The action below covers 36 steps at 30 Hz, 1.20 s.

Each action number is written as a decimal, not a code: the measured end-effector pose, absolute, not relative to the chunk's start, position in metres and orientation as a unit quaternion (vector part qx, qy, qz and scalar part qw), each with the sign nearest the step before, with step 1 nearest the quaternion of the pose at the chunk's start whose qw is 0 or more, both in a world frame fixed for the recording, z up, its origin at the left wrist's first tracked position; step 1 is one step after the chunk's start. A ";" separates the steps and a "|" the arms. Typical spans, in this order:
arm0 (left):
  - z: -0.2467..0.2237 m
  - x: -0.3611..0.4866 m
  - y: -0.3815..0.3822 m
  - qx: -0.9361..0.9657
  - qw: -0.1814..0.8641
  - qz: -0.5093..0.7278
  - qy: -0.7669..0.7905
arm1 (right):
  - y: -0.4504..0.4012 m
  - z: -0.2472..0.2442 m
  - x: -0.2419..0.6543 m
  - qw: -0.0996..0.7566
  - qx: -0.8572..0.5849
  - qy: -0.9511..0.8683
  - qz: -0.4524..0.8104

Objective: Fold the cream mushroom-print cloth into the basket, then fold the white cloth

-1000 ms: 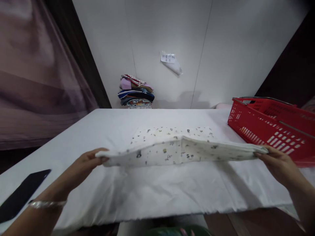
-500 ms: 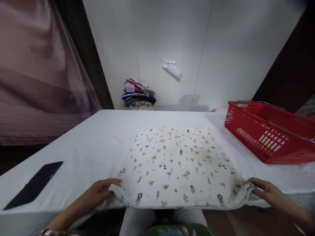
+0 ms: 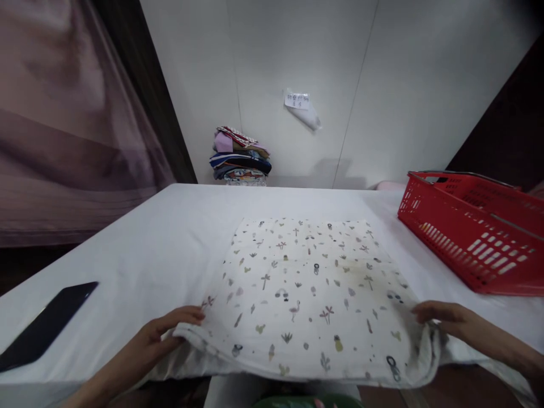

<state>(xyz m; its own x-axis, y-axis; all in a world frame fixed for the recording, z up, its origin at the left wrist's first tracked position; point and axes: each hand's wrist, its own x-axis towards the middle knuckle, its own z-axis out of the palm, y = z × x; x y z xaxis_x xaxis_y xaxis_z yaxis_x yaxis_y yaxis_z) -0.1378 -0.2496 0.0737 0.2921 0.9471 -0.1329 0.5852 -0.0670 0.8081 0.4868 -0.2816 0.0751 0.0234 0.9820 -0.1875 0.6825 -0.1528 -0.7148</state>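
A white cloth point(image 3: 297, 289) printed with small palms, cacti and flamingos lies spread on the white-covered table point(image 3: 140, 255). Its near edge hangs over the table's front and curls up at both corners. My left hand point(image 3: 165, 334) pinches the near left corner, fingers on top and thumb beneath. At the near right corner, my right hand point(image 3: 446, 317) is closed on the cloth in the same way, its thumb partly hidden by the folds.
A red plastic basket point(image 3: 471, 232) with metal handles stands at the table's right. A black phone-like slab point(image 3: 46, 323) lies at the left front. Against the wall, beyond the table, is a stack of folded clothes point(image 3: 241, 158). A paper label point(image 3: 297, 102) is stuck on the wall.
The near edge of the cloth has come closer to me and its corners curl up more. Both hands still grip it. The view has shifted slightly, moving the basket to the right.
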 end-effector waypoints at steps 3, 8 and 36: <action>0.069 -0.141 -0.249 0.700 0.386 0.224 0.557 | -0.245 0.087 0.471 0.193 -0.623 -0.628 0.424; 0.065 -0.145 -0.253 0.696 0.385 0.208 0.569 | -0.195 0.080 0.410 0.167 -0.593 -0.694 0.374; 0.152 -0.034 -0.194 0.780 0.267 0.381 0.418 | -0.198 0.144 0.151 0.358 -0.385 -0.759 0.384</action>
<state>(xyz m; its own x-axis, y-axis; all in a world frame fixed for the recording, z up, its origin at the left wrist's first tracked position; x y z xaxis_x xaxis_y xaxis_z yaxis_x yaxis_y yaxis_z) -0.0336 -0.1935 0.1522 0.3604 0.8560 0.3708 0.4495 -0.5076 0.7350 0.1506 -0.1983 0.1437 -0.4468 0.8595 0.2482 0.3084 0.4084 -0.8591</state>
